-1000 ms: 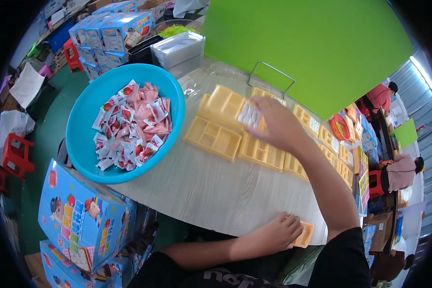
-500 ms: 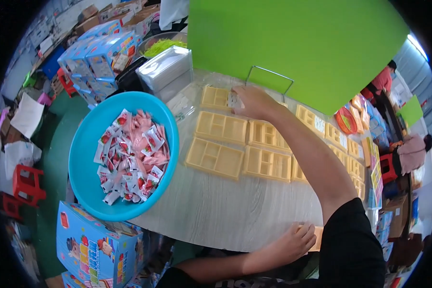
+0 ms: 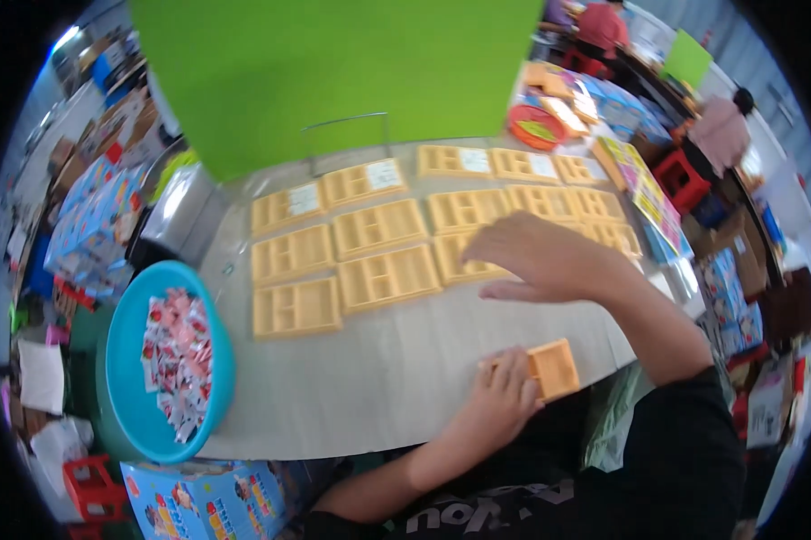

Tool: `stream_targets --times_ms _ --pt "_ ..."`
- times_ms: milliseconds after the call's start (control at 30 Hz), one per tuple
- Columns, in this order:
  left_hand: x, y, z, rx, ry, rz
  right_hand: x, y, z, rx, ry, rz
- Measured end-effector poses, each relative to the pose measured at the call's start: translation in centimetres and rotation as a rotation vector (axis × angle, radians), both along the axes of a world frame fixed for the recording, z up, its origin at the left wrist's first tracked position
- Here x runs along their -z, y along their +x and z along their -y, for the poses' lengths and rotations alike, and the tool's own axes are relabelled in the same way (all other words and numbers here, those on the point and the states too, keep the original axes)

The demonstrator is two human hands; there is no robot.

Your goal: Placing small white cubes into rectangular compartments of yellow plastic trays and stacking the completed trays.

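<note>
My left hand (image 3: pixel 504 393) grips one end of a yellow-orange compartment tray (image 3: pixel 556 367) at the table's near edge; its fingers curl over that end and hide part of it. My right hand (image 3: pixel 542 258) hovers above the right half of the laid-out trays, fingers stretched out and holding nothing visible. Pale yellow compartment trays (image 3: pixel 380 227) lie in rows across the table. In the far row, several hold a white printed packet, among them the far-left tray's packet (image 3: pixel 304 198). The trays in the nearer rows look bare where they show; my right hand covers some of them.
A turquoise basin (image 3: pixel 221 387) of small strawberry-print packets stands at the left. Behind it is a stack of clear plastic (image 3: pixel 185 214). A green panel (image 3: pixel 333 81) with a wire stand (image 3: pixel 344 126) borders the back. A red basket (image 3: pixel 536 128) and printed sheets (image 3: pixel 648 193) lie right.
My right hand has left the far-left tray, where a white packet now lies, and has come back toward me, opened. The view has swung right. My left hand stays at the near tray.
</note>
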State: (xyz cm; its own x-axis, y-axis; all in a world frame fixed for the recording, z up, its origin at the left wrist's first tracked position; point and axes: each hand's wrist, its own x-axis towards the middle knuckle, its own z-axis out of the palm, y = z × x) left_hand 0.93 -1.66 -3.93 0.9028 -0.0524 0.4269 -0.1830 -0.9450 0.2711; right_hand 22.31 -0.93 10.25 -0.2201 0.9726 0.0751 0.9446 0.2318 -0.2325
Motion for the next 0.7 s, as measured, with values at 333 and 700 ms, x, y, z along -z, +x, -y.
stream_targets --times_ms 333,700 --pt "-2.6 0.7 0.0 -0.098 -0.236 -0.044 8.8 -3.6 23.1 0.7 0.266 -0.995" --pt "-1.8 2.3 0.7 -0.202 -0.359 0.038 11.7 -6.1 21.0 0.754 0.378 -0.457"
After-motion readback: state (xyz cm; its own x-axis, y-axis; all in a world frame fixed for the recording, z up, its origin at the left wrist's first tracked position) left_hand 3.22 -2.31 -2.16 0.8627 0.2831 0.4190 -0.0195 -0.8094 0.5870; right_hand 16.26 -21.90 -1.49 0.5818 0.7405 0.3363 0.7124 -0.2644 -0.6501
